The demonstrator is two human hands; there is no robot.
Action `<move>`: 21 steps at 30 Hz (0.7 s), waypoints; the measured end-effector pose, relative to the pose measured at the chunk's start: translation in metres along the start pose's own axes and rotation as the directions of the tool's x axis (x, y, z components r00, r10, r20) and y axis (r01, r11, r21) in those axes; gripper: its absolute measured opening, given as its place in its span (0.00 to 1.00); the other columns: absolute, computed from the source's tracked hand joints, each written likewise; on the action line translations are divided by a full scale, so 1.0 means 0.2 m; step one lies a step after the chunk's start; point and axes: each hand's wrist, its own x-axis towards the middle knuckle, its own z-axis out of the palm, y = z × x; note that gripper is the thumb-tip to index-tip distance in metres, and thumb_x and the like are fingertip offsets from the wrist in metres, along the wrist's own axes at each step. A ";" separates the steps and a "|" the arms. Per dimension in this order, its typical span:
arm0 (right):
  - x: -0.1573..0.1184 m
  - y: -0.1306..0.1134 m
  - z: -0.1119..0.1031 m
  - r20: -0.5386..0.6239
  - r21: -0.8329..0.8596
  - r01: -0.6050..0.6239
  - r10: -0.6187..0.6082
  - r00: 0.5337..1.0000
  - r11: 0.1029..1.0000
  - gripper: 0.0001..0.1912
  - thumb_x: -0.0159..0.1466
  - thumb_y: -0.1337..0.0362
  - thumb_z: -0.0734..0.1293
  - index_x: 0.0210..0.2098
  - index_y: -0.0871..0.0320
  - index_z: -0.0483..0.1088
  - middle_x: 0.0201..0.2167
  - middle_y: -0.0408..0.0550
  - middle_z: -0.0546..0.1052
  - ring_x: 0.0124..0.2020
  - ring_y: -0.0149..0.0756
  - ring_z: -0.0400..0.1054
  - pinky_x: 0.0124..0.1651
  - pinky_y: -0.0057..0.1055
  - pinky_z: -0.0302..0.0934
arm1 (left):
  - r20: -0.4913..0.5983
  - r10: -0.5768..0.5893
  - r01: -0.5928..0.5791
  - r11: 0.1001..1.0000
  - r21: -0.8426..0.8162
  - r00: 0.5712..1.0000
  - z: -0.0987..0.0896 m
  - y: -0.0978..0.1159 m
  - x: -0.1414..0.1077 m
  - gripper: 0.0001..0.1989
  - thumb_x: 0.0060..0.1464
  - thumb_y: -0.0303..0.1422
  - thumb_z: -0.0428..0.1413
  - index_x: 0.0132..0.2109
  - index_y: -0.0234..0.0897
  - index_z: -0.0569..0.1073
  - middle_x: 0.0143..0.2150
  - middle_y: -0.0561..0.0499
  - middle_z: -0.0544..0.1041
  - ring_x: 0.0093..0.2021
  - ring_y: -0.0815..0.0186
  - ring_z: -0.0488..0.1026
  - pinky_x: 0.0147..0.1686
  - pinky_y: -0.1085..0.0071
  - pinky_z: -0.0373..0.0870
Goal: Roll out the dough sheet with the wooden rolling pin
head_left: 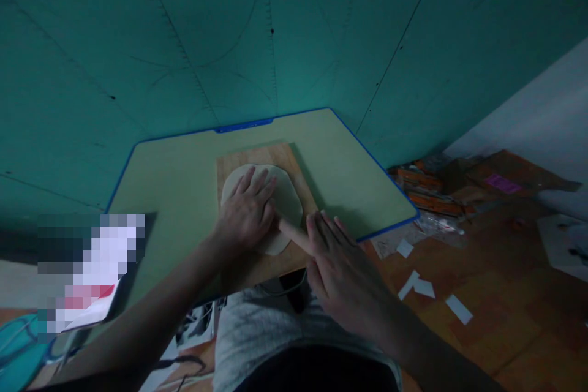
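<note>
A flat, pale sheet of dough (289, 196) lies on a wooden board (236, 162). My left hand (245, 211) rests over the dough with fingers stretched out and spread, and its palm covers one end of a slim wooden rolling pin (294, 234). The pin slants across the dough's lower right part toward my right hand (337, 263). That hand lies over the pin's other end, its fingers straight and its thumb apart. Both pin ends are hidden beneath the palms.
Under the board is a pale table top (179, 177) with a blue rim. A tablet-like screen (92, 294), partly blurred out, stands at the left. A green wall (303, 24) rises behind. Paper scraps (459, 309) and plastic-wrapped packs (420, 190) lie on the floor at right.
</note>
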 end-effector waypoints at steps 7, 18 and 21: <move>-0.07 -0.17 0.02 0.045 0.062 0.097 -0.100 0.994 0.993 0.37 0.63 0.71 0.60 0.69 0.79 0.51 0.72 0.75 0.49 0.72 0.59 0.47 0.69 0.54 0.56 | 0.019 0.017 -0.017 1.000 -0.016 1.000 -0.03 -0.08 -0.19 0.27 0.70 0.36 0.36 0.70 0.31 0.59 0.74 0.38 0.57 0.75 0.48 0.44 0.70 0.44 0.52; -0.08 0.19 0.00 -0.077 0.023 0.050 -0.048 0.996 0.999 0.40 0.66 0.71 0.59 0.74 0.55 0.41 0.74 0.61 0.50 0.74 0.55 0.42 0.70 0.66 0.46 | 0.138 0.082 -0.104 0.981 0.165 0.987 -0.01 0.07 0.22 0.22 0.70 0.36 0.40 0.59 0.33 0.73 0.64 0.34 0.71 0.70 0.41 0.59 0.62 0.37 0.60; -0.10 0.14 0.00 -0.011 0.053 0.099 -0.099 0.995 0.994 0.44 0.63 0.74 0.58 0.75 0.58 0.38 0.75 0.58 0.45 0.75 0.51 0.38 0.71 0.62 0.47 | 0.105 -0.042 0.024 0.987 0.162 0.994 0.00 0.09 0.23 0.26 0.70 0.40 0.40 0.61 0.28 0.70 0.67 0.32 0.67 0.71 0.39 0.55 0.64 0.39 0.59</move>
